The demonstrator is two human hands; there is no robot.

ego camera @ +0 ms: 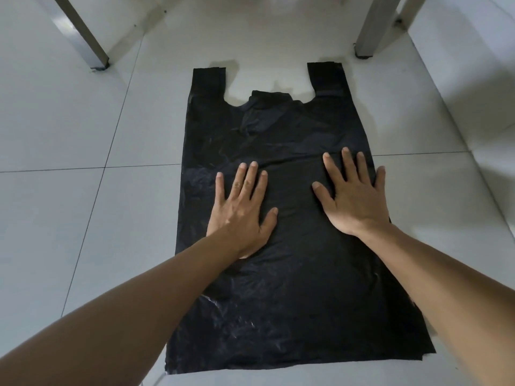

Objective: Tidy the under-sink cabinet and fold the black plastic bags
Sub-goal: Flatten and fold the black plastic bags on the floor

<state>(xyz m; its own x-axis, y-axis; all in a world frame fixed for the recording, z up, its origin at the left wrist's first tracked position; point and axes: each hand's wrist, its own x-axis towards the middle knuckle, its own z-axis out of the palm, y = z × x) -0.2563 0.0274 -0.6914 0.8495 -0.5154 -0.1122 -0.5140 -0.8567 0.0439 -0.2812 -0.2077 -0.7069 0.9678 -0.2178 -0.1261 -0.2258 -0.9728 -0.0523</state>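
Observation:
A black plastic bag (289,274) lies spread flat on the pale tiled floor, its two handles pointing away from me toward the metal legs. My left hand (241,211) presses palm-down on the bag's left middle, fingers straight and slightly apart. On the bag's right middle my right hand (355,195) lies flat too, with its fingers spread and its little finger at the bag's right edge. Neither hand grips anything. The bag's surface is mostly smooth, with some wrinkles near the top opening and the bottom.
Two grey metal legs stand beyond the bag, one at the far left (83,37) and one at the far right (376,29). Light grey floor tiles (69,121) with thin grout lines surround the bag on every side.

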